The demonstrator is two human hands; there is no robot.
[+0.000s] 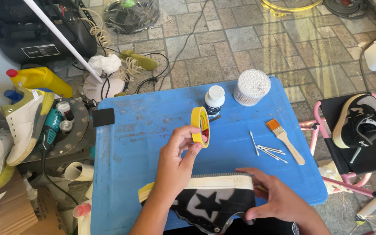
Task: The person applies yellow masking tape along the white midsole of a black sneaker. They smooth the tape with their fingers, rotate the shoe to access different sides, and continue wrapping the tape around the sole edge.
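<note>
My left hand point(177, 159) holds a yellow roll of masking tape point(200, 126) upright above the blue table point(144, 126), fingers pinching its lower edge. My right hand point(275, 196) grips a black sneaker with a white star and white sole point(209, 202) lying on its side at the table's near edge. The tape roll is a short way above the shoe's sole.
On the table stand a small white-capped bottle point(214, 100) and a tub of cotton swabs point(251, 87); loose swabs point(266, 150) and a paintbrush point(285, 140) lie to the right. Another black sneaker point(357, 122) rests on a pink chair. Shoes, a power tool and clutter crowd the left.
</note>
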